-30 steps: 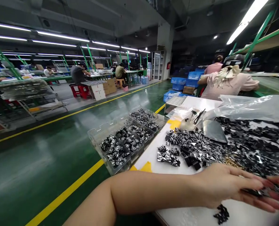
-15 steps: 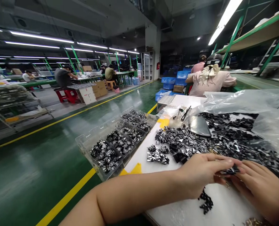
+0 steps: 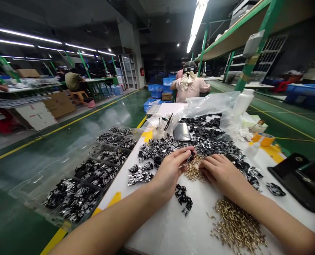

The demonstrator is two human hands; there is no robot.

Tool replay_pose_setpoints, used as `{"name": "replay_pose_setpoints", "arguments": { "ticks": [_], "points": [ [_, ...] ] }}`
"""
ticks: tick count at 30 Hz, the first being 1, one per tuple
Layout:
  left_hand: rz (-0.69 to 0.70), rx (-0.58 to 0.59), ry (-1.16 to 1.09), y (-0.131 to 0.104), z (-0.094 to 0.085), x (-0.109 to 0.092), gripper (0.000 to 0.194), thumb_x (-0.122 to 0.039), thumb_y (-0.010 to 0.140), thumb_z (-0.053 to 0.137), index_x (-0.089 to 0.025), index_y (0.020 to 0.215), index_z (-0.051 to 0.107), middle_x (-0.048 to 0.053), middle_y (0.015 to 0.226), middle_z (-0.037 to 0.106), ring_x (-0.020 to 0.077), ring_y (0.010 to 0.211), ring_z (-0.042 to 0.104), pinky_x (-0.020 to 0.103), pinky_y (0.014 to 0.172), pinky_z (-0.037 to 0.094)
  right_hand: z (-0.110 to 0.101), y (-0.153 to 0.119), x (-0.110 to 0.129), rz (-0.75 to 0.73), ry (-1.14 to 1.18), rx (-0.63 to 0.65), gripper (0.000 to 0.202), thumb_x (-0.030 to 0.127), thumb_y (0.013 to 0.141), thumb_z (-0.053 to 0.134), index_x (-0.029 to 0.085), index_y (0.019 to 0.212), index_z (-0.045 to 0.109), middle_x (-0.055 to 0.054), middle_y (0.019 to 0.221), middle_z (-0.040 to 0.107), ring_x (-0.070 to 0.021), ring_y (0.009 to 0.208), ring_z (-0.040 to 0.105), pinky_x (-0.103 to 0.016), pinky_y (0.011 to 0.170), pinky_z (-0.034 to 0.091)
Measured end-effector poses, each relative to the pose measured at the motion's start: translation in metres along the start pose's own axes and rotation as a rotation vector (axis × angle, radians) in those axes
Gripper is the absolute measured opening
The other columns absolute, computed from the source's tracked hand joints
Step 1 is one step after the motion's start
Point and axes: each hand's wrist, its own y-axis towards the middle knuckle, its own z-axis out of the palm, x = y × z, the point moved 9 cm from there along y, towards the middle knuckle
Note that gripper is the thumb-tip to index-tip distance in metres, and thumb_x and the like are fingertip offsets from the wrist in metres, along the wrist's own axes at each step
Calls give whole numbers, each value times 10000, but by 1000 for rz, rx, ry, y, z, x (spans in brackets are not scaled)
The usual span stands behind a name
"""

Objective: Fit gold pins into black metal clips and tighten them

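My left hand (image 3: pixel 170 170) is closed, with a small black part (image 3: pixel 191 156) pinched between thumb and fingertips. My right hand (image 3: pixel 222 173) has its fingertips bent together at the edge of a small heap of brass pins (image 3: pixel 193 171); whatever they grip is hidden. Behind both hands spreads a large pile of black and silver parts (image 3: pixel 162 147). Small black pieces (image 3: pixel 183 199) lie in a cluster below my left hand. Under my right forearm is a larger brass pin pile (image 3: pixel 235 226). A clump of silver-and-black parts (image 3: pixel 140 174) sits left of my left hand.
A clear compartment tray (image 3: pixel 27 193) full of black and silver parts stands along the table's left edge. A phone-like slab (image 3: pixel 182 132), a white bottle (image 3: pixel 244 101), orange tape (image 3: pixel 263 139) and a black device (image 3: pixel 301 180) surround the work area. A co-worker (image 3: pixel 190 85) sits ahead.
The view has swung right, bringing the larger brass pile and the black device into sight. My hands, close together before, are now apart, with the right at the small brass heap.
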Motion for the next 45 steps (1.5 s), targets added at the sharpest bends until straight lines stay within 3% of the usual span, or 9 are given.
{"name": "replay_pose_setpoints", "arguments": {
  "ticks": [6, 13, 16, 20, 27, 38, 45],
  "points": [
    [-11, 32, -5, 3, 1, 3, 312, -295, 768, 632, -211, 1068, 631, 66, 1138, 589, 134, 887, 528, 209, 653, 405, -11, 5, -2, 76, 56, -18, 174, 215, 905, 392, 194, 912, 565, -49, 898, 586, -186, 830, 506, -345, 751, 405],
    [-56, 2, -105, 4, 3, 4, 229, -168, 757, 652, -176, 985, 669, 60, 1074, 589, 70, 775, 519, 167, 699, 431, -22, -10, -13, 150, 61, 19, 170, 170, 879, 385, 191, 890, 554, -34, 794, 600, -172, 728, 541, -307, 642, 419],
    [-73, 12, -107, 4, 5, 6, 229, -124, 785, 609, -158, 1002, 670, 74, 1019, 606, 75, 761, 533, 184, 738, 449, -20, -20, -11, 123, 66, 64, 141, 170, 849, 444, 203, 913, 565, -19, 767, 605, -159, 675, 558, -276, 577, 420],
    [-113, 86, -106, 4, 11, 14, 301, -49, 811, 510, -124, 1072, 639, 117, 1024, 619, 113, 822, 566, 233, 821, 464, -7, -19, 1, 73, 60, 81, 141, 150, 830, 476, 190, 901, 591, -36, 757, 596, -184, 717, 566, -299, 608, 432],
    [-154, 63, -79, 2, 14, 15, 369, 3, 801, 467, -105, 1131, 595, 121, 1023, 629, 114, 843, 585, 241, 881, 466, 4, -2, 10, 76, 47, 7, 196, 115, 862, 401, 137, 792, 583, -76, 749, 588, -198, 651, 529, -335, 586, 408],
    [-96, 72, -72, 4, 10, 12, 352, -35, 795, 566, -107, 1137, 527, 136, 1162, 559, 138, 944, 592, 245, 918, 465, -30, -6, -6, 218, 310, -127, 96, 158, 867, 458, 195, 835, 541, -1, 784, 610, -107, 694, 565, -221, 591, 439],
    [-152, 34, -24, 1, 10, 13, 329, -54, 769, 612, -124, 1080, 529, 101, 1067, 564, 125, 862, 612, 245, 876, 485, -24, -7, -17, 275, 326, -112, 72, 178, 836, 516, 205, 780, 551, 20, 720, 635, -129, 638, 561, -259, 578, 415]
  ]
}}
